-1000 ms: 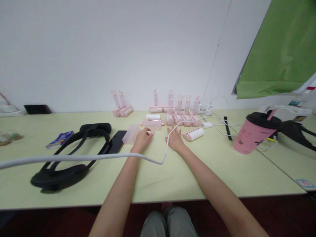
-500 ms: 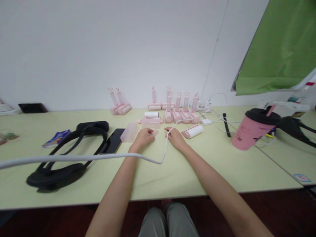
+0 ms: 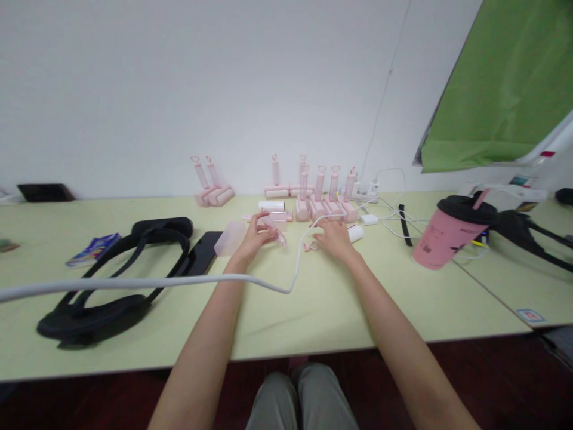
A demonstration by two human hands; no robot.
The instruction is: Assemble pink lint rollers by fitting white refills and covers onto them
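My left hand point(image 3: 255, 237) is raised slightly above the table, its fingertips pinching a small translucent pink part point(image 3: 280, 239). My right hand point(image 3: 333, 239) lies over the pink end of a white lint roller point(image 3: 356, 233), with its fingers curved down. A small pink ring point(image 3: 308, 245) rests on the table between my hands. Just behind them stand a white roller refill point(image 3: 271, 205) and a translucent pink case point(image 3: 277, 217). A frosted pink sleeve point(image 3: 230, 237) lies beside my left hand.
Several assembled pink lint rollers point(image 3: 319, 197) stand at the back. A thick white cable point(image 3: 134, 282) crosses my left forearm. Left lie a black phone point(image 3: 201, 252) and black head strap point(image 3: 89, 316). Right stands a pink lidded cup point(image 3: 447, 242).
My left hand has lifted and now pinches the small pink part. My right hand has moved right onto the roller's end. A small pink ring now shows between my hands.
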